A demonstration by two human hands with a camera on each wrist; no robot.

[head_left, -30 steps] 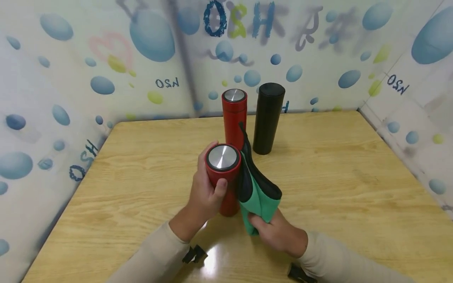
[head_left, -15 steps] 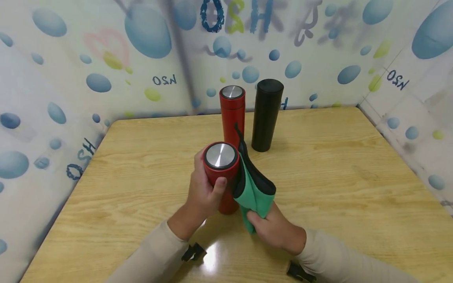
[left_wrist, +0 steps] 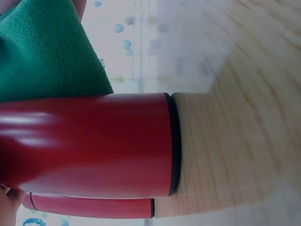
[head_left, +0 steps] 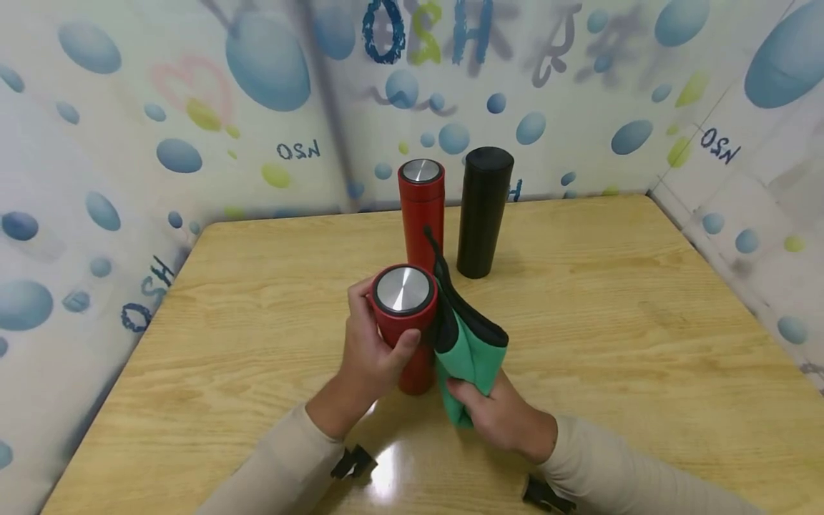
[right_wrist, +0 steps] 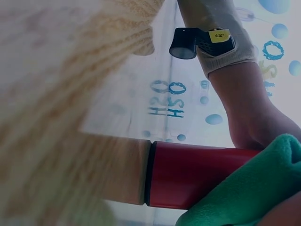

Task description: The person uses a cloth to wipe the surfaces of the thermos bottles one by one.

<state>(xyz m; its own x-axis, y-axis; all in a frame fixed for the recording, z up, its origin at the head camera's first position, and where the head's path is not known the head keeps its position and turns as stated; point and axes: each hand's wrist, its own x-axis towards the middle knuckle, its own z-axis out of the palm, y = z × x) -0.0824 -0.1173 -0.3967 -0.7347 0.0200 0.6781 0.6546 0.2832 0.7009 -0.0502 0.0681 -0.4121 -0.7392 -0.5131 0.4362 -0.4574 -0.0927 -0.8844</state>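
My left hand [head_left: 370,357] grips a red thermos flask [head_left: 403,290] round its upper part, thumb at the front. The flask stands upright, with a shiny metal disc on its black-ringed lid. On its right side lies a green cloth [head_left: 473,361] with black edging, bunched up by my right hand [head_left: 502,418]. In the left wrist view the terry-textured cloth [left_wrist: 51,52] rests along the flask's body [left_wrist: 94,146]. The right wrist view shows the flask's lower part [right_wrist: 197,172] with its black base ring, partly covered by the cloth [right_wrist: 249,183].
Just behind stands a second red flask [head_left: 421,222], and to its right a black flask [head_left: 484,214]. The wooden table [head_left: 611,307] reaches back to a wall [head_left: 212,164] printed with blue dots. Black wrist cameras hang under both sleeves.
The head view has shifted slightly. Both hands keep their hold, and the cloth stays against the flask's right side with only small movement.
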